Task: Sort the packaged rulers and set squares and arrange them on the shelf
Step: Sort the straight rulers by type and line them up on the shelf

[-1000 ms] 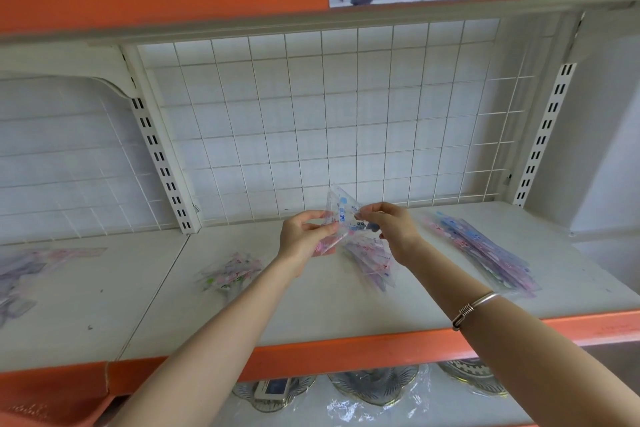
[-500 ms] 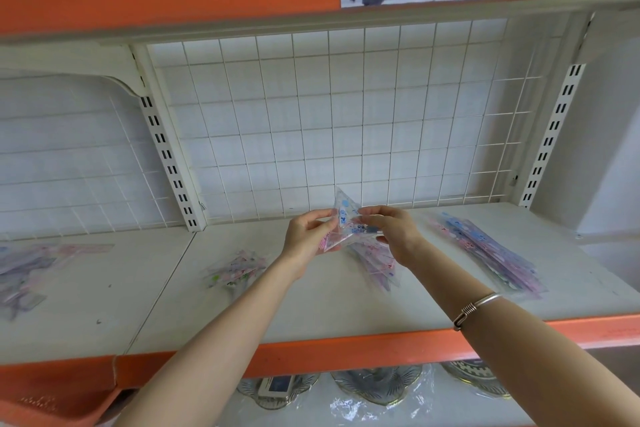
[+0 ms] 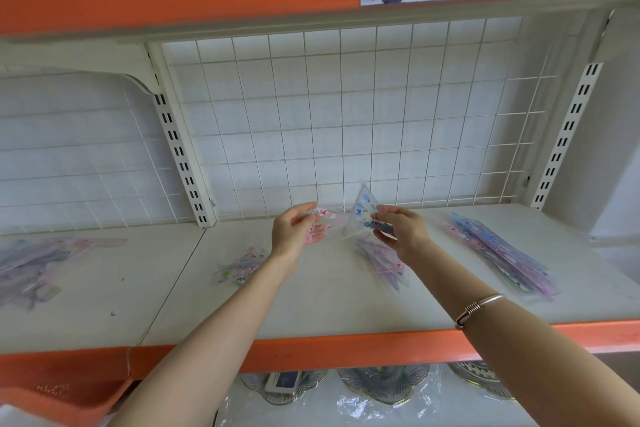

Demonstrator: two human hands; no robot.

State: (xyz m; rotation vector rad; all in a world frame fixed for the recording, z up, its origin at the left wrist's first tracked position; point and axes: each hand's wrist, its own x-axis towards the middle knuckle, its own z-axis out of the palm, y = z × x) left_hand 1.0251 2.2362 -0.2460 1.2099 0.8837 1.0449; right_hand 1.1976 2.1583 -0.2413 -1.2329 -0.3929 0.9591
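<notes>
Above the middle of the white shelf, my left hand grips a clear packaged set square with pink print. My right hand pinches a clear packaged set square with blue print, standing tilted on edge. The two packs are held side by side, slightly apart. Below my right hand lies a small pile of packaged set squares. A second small pile of packs lies left of centre. A long stack of packaged rulers lies at the right.
A white wire grid backs the shelf, with slotted uprights either side. More packs lie on the adjoining shelf at the left. The orange shelf edge runs in front; an orange basket sits bottom left. Wrapped fans show below.
The two packs were held together between both hands; now my hands have drawn apart, the left taking the pink-printed one leftward, the right keeping the blue-printed one.
</notes>
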